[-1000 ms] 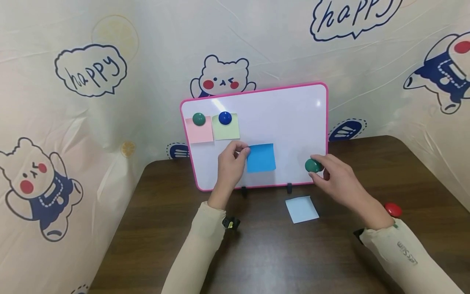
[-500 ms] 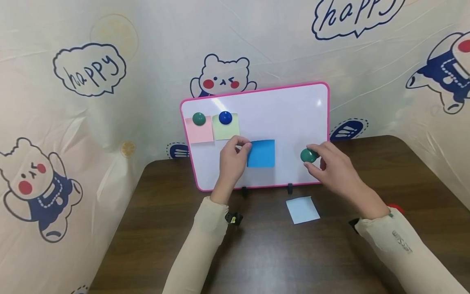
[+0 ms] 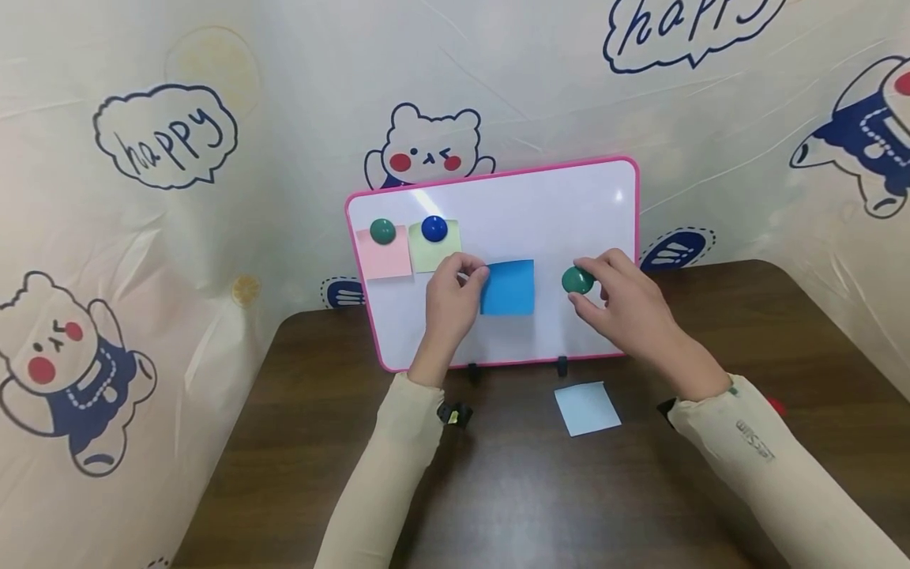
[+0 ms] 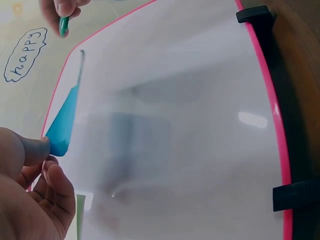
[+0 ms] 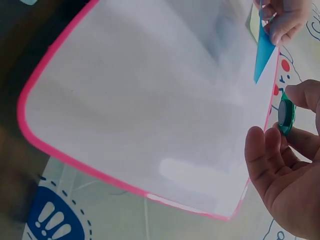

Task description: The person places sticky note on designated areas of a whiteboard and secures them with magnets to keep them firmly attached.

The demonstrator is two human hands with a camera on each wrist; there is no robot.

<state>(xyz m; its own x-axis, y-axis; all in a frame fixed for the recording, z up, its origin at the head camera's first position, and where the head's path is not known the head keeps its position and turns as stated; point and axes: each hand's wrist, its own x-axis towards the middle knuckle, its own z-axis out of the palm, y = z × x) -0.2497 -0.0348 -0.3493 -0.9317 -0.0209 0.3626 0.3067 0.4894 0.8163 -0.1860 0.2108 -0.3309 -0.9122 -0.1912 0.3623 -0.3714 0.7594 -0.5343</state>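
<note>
My left hand pinches a blue sticky note by its left edge, in front of the pink-framed whiteboard. In the left wrist view the note stands off the board surface. My right hand holds a round green magnet between thumb and fingers, to the right of the note. The right wrist view shows the magnet's grey back facing the board. At the board's upper left, another green magnet sits on a pink note, and a blue magnet on a pale green note.
A pale blue note lies on the dark wooden table before the board. Black clips hold the board's lower edge. A red magnet shows partly behind the right sleeve. A printed curtain hangs behind.
Both hands have risen along the board, the left with the blue note. The right hand has also moved left, bringing the green magnet closer to the note.
</note>
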